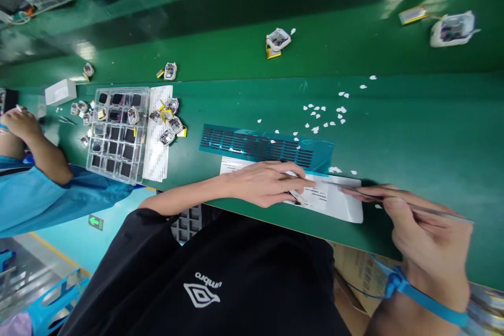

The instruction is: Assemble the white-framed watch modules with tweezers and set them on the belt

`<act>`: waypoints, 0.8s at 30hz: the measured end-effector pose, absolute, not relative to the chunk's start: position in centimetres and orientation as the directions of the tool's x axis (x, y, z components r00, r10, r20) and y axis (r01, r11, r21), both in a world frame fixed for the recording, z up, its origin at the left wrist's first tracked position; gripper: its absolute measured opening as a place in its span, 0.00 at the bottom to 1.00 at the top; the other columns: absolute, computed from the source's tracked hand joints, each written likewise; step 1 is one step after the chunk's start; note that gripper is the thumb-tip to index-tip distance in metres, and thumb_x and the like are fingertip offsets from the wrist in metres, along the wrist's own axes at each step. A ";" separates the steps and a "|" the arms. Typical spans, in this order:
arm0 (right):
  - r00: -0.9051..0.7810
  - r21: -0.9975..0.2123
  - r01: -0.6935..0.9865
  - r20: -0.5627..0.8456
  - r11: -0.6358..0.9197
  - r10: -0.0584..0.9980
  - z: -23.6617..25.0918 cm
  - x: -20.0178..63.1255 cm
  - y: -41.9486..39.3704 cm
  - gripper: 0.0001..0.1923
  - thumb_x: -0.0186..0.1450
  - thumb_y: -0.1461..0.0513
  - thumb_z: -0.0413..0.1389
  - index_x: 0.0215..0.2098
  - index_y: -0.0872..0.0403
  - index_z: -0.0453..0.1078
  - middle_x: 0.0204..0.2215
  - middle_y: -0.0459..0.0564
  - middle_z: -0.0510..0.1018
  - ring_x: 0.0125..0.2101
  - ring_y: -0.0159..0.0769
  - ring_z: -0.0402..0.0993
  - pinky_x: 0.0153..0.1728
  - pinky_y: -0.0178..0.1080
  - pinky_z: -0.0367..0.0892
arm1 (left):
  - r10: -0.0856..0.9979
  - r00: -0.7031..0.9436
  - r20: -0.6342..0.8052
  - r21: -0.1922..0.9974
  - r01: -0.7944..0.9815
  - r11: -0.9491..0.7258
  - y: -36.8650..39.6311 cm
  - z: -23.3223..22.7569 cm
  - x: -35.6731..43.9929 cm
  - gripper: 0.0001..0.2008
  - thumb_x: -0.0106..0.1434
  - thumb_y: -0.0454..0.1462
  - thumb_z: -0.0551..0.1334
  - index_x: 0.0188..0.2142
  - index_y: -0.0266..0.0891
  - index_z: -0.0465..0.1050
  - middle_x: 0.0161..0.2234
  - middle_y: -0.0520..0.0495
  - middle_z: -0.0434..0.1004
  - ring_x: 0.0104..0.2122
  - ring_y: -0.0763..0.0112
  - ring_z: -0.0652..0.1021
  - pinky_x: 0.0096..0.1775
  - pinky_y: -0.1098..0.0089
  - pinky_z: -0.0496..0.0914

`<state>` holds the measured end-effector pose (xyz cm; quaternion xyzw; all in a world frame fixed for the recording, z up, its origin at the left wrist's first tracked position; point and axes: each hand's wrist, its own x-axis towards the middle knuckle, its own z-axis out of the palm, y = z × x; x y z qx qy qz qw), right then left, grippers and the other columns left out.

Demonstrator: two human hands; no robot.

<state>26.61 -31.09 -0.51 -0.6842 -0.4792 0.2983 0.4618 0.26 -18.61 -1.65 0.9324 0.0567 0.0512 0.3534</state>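
My left hand (pixel 265 184) is closed around a small white-edged device (pixel 296 197), mostly hidden under the fingers. Below it lies a printed white sheet (pixel 342 202) near the table's front edge. My right hand (pixel 423 226) grips a pair of metal tweezers (pixel 429 211), their tips pointing left over that sheet, close to my left fingertips. Just behind my left hand is a blue translucent film (pixel 325 155) bearing rows of dark strips. Small white tabs (pixel 315 129) lie scattered behind the film, a few of them on it.
A clear compartment tray (pixel 144 131) with dark square pieces stands left, beside several opened white devices (pixel 174 125) with yellow-edged batteries. More such devices (pixel 279 39) sit along the back. At far left, a co-worker's hand (pixel 21 122) is over the table. A blue strap circles my right wrist.
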 end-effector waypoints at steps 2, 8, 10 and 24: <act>0.385 -0.933 0.345 0.043 -0.101 0.922 -0.5 26.6 -31.1 0.18 0.64 0.43 0.64 0.26 0.44 0.83 0.24 0.52 0.83 0.27 0.48 0.82 0.30 0.49 0.80 | 0.138 0.989 0.055 0.654 0.069 -0.753 -18.6 -1.6 0.3 0.23 0.79 0.38 0.53 0.68 0.28 0.68 0.63 0.28 0.75 0.67 0.54 0.74 0.63 0.55 0.75; 0.503 -0.964 0.255 0.068 -0.073 0.862 -1.1 25.7 -31.0 0.15 0.63 0.47 0.68 0.28 0.47 0.83 0.25 0.52 0.84 0.23 0.44 0.80 0.26 0.47 0.77 | 0.156 0.987 0.037 0.764 0.072 -0.642 -18.5 -1.2 0.3 0.17 0.77 0.35 0.56 0.61 0.33 0.75 0.60 0.32 0.81 0.64 0.56 0.77 0.61 0.57 0.74; 0.556 -0.972 0.228 0.087 -0.051 0.826 -1.0 25.0 -30.6 0.15 0.64 0.47 0.67 0.30 0.48 0.84 0.25 0.52 0.84 0.22 0.43 0.79 0.24 0.44 0.75 | 0.238 0.971 0.001 0.865 0.118 -0.487 -18.8 -1.1 0.2 0.13 0.77 0.37 0.58 0.55 0.37 0.78 0.54 0.37 0.85 0.53 0.62 0.84 0.56 0.62 0.77; 0.522 -0.971 0.225 0.054 -0.077 0.851 1.7 18.7 -28.0 0.16 0.68 0.50 0.63 0.30 0.52 0.80 0.24 0.49 0.83 0.23 0.41 0.82 0.23 0.40 0.75 | 0.481 0.857 -0.183 0.956 0.041 0.290 -18.0 0.6 -0.8 0.29 0.71 0.42 0.68 0.68 0.34 0.69 0.35 0.42 0.88 0.36 0.66 0.87 0.38 0.71 0.78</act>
